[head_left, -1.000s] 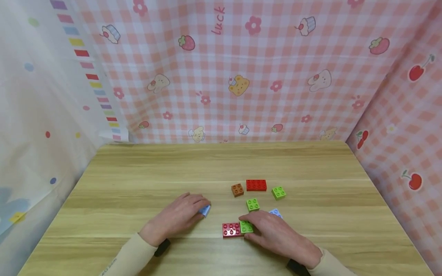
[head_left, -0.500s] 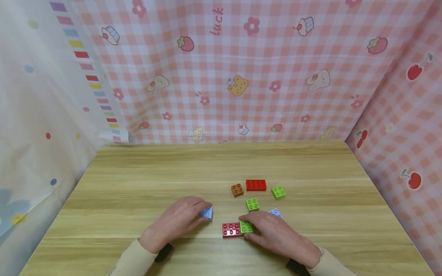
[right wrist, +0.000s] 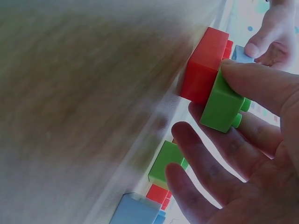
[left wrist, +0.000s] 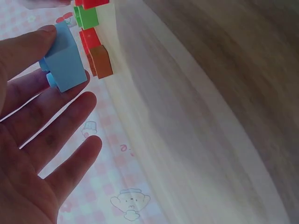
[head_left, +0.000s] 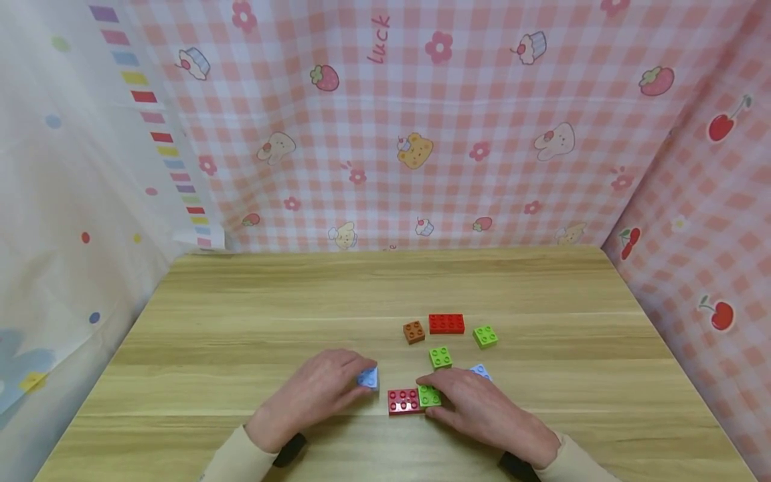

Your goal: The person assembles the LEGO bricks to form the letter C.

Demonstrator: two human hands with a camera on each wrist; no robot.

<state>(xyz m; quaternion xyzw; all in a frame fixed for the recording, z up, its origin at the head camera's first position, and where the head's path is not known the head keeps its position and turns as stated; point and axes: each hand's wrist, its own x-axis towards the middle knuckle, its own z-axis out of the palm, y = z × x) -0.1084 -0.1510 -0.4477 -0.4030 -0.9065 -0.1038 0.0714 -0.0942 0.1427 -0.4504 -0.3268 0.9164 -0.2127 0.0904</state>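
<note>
My left hand [head_left: 319, 391] pinches a light blue toy building brick [head_left: 368, 378] between thumb and fingertips. In the left wrist view that blue brick [left wrist: 67, 60] has its studs facing up, and the other fingers are spread. My right hand [head_left: 482, 408] grips a lime green brick [head_left: 430, 397] by its sides. The green brick [right wrist: 222, 102] sits on the near end of a longer dark red brick [right wrist: 205, 65], in the right wrist view. In the head view the dark red brick [head_left: 402, 402] lies between the hands, with a small gap to the blue brick.
Behind the hands lie a brown brick [head_left: 413, 332], a bright red brick [head_left: 446, 324] and two green bricks [head_left: 440, 357]. Another blue brick [head_left: 480, 372] is partly hidden by my right hand. The wooden table [head_left: 271, 288] ends at a checked curtain [head_left: 373, 194].
The left hand has carried the blue brick right and nearer to the body, towards the dark red brick. The right hand has stayed in place on the green brick.
</note>
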